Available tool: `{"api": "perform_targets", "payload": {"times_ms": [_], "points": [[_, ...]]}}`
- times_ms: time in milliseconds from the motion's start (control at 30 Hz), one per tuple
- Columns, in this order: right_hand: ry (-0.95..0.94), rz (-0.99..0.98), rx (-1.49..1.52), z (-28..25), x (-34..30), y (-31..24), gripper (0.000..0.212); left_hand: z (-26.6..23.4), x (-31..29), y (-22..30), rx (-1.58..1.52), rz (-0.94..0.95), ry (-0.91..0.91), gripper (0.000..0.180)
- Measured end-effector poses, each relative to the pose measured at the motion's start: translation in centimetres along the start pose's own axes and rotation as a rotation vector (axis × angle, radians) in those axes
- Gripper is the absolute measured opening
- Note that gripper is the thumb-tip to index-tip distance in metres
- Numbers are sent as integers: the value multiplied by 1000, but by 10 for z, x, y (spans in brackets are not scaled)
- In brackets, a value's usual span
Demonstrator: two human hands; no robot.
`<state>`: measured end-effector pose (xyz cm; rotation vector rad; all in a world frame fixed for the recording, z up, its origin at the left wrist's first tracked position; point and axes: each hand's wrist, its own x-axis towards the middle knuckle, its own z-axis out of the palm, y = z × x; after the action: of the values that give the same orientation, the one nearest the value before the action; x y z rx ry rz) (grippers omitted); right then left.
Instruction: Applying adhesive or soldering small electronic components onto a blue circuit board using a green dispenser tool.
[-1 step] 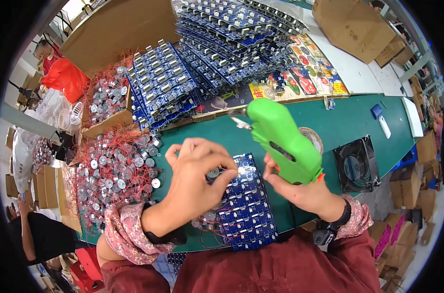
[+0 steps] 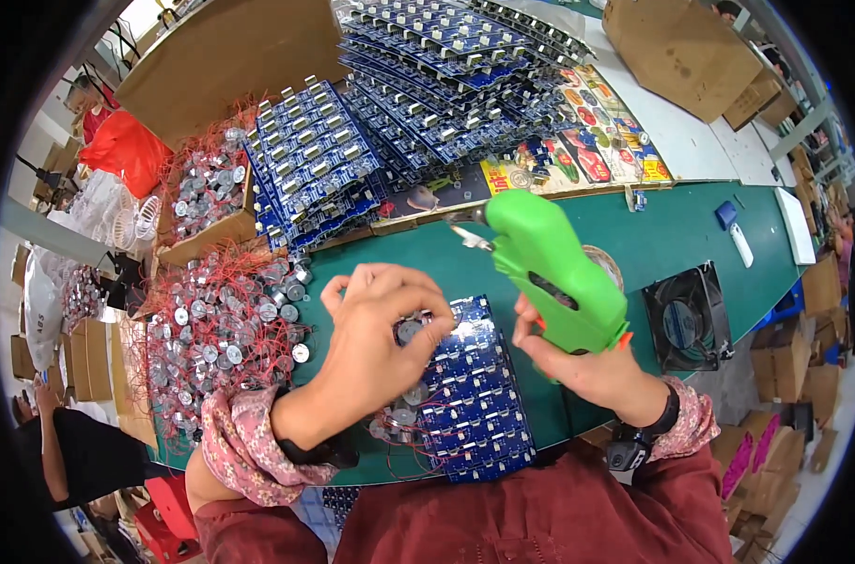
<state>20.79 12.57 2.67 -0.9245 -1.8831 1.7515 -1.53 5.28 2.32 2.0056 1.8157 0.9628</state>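
Observation:
My right hand (image 2: pixel 587 367) grips a green soldering gun (image 2: pixel 564 282) by its handle, over the right side of the bench. Its metal tip points left, raised above the green mat and apart from the boards. In front of me lies a blue circuit board panel (image 2: pixel 479 404) with rows of small white parts. At its upper left edge is my left hand (image 2: pixel 376 324), thumb and forefinger pinched together; what they hold, if anything, is hidden. Through the loop of those fingers shows a round silver part (image 2: pixel 410 331). More silver parts with red wires (image 2: pixel 404 416) lie along the panel's left edge.
A heap of round silver parts with red wires (image 2: pixel 225 324) covers the left side. Blue board stacks (image 2: pixel 310 155) stand behind. At right lie a black fan (image 2: pixel 686 318) and a white-handled tool (image 2: pixel 740 244). A person in black (image 2: pixel 80 456) is at far left.
The soldering gun and my right hand have shifted slightly to the right and down. My left hand has barely moved, its pinch staying by the panel's edge.

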Motion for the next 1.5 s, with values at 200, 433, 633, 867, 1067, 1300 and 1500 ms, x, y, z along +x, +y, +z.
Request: {"api": "perform_targets", "payload": {"times_ms": [200, 433, 633, 867, 1067, 1300, 1500], "points": [[-17, -34, 237, -19, -12, 15, 34, 13, 11, -34, -275, -165, -143, 7], [-95, -84, 382, -29, -26, 32, 29, 13, 13, -37, -205, -114, -263, 7], [-77, 20, 301, -26, -41, 34, 26, 19, 11, -37, -249, -88, -171, 4], [-69, 108, 278, -21, -37, 31, 34, 11, 20, -35, -132, -72, -281, 6], [-47, 105, 143, -20, -38, 37, 23, 7, 31, -38, -233, -80, -359, 5], [-51, -31, -70, -19, -32, 33, 17, 6, 36, -38, -261, -104, -417, 5], [-61, -106, -144, -19, -29, 34, 16, 6, 37, -38, -321, -176, -446, 5]]}}
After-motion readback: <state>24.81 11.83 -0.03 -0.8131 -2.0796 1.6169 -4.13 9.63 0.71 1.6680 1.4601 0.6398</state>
